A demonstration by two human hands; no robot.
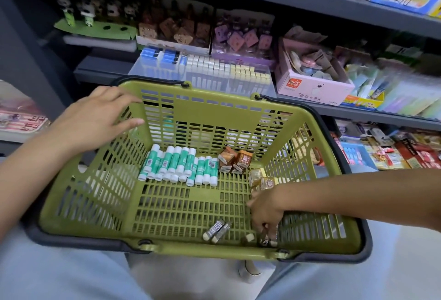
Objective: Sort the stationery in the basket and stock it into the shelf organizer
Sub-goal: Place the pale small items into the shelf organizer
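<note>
At the lower right of the green basket (167,250), small dark lead tubes (266,240) are pinched by the right hand (263,211), fingers curled downward, while two more tubes (216,231) lie diagonally just to its left, far from the open-fingered left hand (95,118).

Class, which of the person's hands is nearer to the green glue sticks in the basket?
Left. The left hand hovers above the basket's far-left corner, just up-left of the glue sticks. The right hand reaches into the near-right corner, farther away.
</note>
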